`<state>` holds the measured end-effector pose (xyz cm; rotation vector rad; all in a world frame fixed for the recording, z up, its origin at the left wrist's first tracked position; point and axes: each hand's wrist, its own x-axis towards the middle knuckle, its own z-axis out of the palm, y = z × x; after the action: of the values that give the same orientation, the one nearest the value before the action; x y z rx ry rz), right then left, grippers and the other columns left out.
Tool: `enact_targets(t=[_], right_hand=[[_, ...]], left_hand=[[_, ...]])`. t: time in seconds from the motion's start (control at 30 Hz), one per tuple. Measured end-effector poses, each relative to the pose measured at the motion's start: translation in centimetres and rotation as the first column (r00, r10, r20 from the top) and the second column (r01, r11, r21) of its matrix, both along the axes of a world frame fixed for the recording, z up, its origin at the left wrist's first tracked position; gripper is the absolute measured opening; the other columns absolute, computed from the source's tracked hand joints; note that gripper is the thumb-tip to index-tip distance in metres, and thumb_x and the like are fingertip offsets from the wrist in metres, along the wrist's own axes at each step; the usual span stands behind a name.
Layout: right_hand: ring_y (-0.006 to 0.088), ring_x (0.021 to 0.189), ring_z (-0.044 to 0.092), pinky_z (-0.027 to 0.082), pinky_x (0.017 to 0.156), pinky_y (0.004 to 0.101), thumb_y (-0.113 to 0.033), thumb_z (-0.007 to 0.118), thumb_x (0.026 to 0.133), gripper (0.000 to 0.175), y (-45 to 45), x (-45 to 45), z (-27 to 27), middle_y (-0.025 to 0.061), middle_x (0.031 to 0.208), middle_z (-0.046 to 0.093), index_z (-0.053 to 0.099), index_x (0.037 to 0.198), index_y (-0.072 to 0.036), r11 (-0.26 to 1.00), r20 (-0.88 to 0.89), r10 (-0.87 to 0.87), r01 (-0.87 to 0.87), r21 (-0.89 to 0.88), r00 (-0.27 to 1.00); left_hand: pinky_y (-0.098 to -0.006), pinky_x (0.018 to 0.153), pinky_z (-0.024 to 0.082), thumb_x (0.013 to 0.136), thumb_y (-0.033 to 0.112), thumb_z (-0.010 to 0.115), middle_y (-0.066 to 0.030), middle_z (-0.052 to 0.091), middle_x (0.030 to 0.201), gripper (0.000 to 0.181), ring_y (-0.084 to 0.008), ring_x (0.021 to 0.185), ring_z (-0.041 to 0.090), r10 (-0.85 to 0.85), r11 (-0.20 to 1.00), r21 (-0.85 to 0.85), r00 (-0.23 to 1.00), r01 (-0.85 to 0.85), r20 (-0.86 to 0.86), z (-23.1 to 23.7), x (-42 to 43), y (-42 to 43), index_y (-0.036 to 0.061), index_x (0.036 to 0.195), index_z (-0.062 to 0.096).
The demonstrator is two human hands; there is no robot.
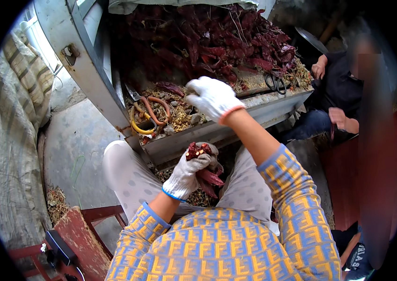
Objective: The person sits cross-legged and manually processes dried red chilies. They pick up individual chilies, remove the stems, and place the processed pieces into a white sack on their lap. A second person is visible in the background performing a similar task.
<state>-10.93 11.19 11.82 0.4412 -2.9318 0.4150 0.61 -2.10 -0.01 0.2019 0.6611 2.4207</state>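
Observation:
My left hand [193, 168], in a white knit glove with a blue cuff, grips a bunch of dried red chili peppers [210, 177] between my knees. Their cut ends stick out above the fist, and their tips hang below it. Over the front of a metal bench [198, 128] is my right hand [214, 96], gloved in white with an orange cuff. A gap shows between its thumb and fingers, and nothing is visible in it. One dried chili pepper [170, 87] lies just left of those fingertips. Scissors with orange and yellow handles [149, 114] rest among scattered seeds on the bench.
A large heap of dried chili peppers [205, 42] covers the bench's back. Black-handled scissors [275, 84] lie near its right end, close to a seated person [339, 80]. A metal post [79, 59] rises at left. A worn red wooden stool [79, 242] stands behind me at left.

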Motion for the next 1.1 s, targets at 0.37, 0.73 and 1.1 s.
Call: enact_targets(t=[0.37,0.73,1.1], right_hand=[[0.0357,0.099,0.066,0.051,0.088,0.0402,-0.026,0.066,0.082,0.032,-3.0,-6.5,-1.4,0.0199,0.101,0.07,0.071,0.104,-0.003,0.945,0.182,-0.188,0.228,-0.234,0.965],[0.0024,0.051,0.041,0.03,0.042,0.0181,-0.017,0.063,0.091,0.015,4.6,9.2,-1.4,0.0016,0.076,0.06,0.063,0.1,-0.005,0.275,0.655,0.146,0.606,-0.746,0.741],[0.0209,0.071,0.064,0.051,0.063,0.0317,-0.018,0.063,0.088,0.022,3.8,15.4,-7.7,0.0124,0.083,0.067,0.065,0.099,0.001,0.628,0.473,-0.144,0.45,-0.635,0.869]], left_hand=[[-0.0415,0.084,0.054,0.084,0.009,0.071,-0.0083,0.063,0.092,0.027,-0.0226,0.086,0.063,-0.034,0.999,0.033,0.999,0.034,-0.006,0.2,0.0,-0.5,0.0006,0.107,0.059],[-0.0192,0.078,0.052,0.083,0.0,0.066,-0.004,0.062,0.11,0.038,-0.0051,0.081,0.056,0.106,0.993,0.056,0.994,-0.106,-0.01,-0.4,-0.2,-0.1,0.0018,0.12,0.056],[-0.0277,0.08,0.056,0.08,-0.008,0.064,-0.001,0.061,0.1,0.043,-0.0088,0.084,0.06,0.169,0.96,-0.222,0.985,-0.168,-0.017,1.3,0.9,1.3,0.0056,0.12,0.055]])
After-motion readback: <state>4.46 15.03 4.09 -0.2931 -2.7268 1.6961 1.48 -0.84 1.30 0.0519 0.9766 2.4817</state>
